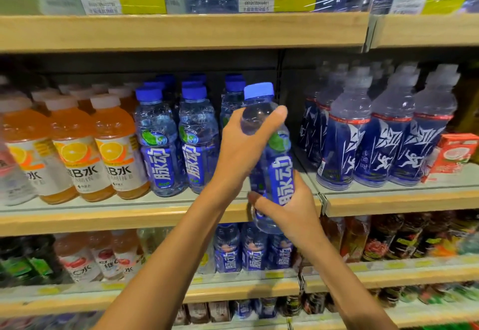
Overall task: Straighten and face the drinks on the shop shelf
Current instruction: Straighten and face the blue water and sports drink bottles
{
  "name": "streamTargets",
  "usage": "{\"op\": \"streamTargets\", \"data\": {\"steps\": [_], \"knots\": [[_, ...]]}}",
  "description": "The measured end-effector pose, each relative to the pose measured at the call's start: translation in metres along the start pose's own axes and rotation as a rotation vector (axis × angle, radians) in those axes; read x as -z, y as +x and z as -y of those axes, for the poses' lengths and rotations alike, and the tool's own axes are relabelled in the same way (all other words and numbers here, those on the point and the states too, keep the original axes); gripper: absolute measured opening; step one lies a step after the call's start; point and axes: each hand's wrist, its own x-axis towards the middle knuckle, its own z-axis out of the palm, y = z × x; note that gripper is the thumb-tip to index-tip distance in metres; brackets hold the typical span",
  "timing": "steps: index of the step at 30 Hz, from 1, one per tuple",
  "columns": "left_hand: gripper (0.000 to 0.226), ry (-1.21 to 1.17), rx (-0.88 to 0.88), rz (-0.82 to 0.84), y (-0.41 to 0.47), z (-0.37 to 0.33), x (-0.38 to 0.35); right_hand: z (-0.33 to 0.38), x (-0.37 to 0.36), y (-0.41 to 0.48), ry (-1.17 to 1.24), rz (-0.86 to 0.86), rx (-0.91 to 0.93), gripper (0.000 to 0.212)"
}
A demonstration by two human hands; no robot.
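A clear bottle with a blue cap and blue label [281,174] is held in front of the middle shelf [103,222], slightly tilted, its label facing me. My left hand [241,148] grips its upper body, thumb across the shoulder. My right hand [290,213] grips its lower part from the right. Two matching blue-cap bottles [158,145] [198,140] stand at the shelf front to its left, more behind them. The held bottle's base hangs below the shelf edge.
Orange-drink bottles [116,148] fill the shelf's left side. Dark-blue labelled bottles [375,135] stand on the right section, beside a red carton [453,156]. The upper shelf [181,31] carries price tags 2.00 and 5.00. Lower shelves hold more drinks.
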Motion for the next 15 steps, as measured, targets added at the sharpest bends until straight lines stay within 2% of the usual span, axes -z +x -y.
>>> {"op": "streamTargets", "data": {"steps": [2, 4, 6, 8, 10, 13, 15], "knots": [[0.038, -0.026, 0.016, -0.060, -0.002, -0.003, -0.008, -0.003, -0.007, -0.003, -0.115, -0.085, 0.039, 0.056], [0.028, -0.031, 0.026, -0.094, -0.001, -0.002, -0.012, -0.007, -0.011, -0.007, -0.117, -0.103, 0.040, 0.055], [0.017, -0.065, 0.028, -0.120, 0.000, -0.002, -0.011, -0.008, -0.008, -0.008, -0.080, -0.048, 0.020, 0.056], [0.014, -0.128, 0.043, -0.090, 0.002, -0.004, -0.007, -0.006, 0.000, -0.006, 0.056, 0.087, -0.018, 0.059], [0.015, -0.199, 0.094, -0.012, 0.004, -0.006, -0.002, -0.002, 0.013, -0.003, 0.243, 0.236, -0.094, 0.073], [0.041, -0.308, 0.227, 0.179, 0.009, -0.010, 0.008, 0.000, 0.024, 0.006, 0.485, 0.396, -0.262, 0.105], [0.035, -0.416, 0.267, 0.381, 0.011, -0.013, 0.012, -0.002, 0.025, 0.010, 0.625, 0.486, -0.351, 0.109]]}}
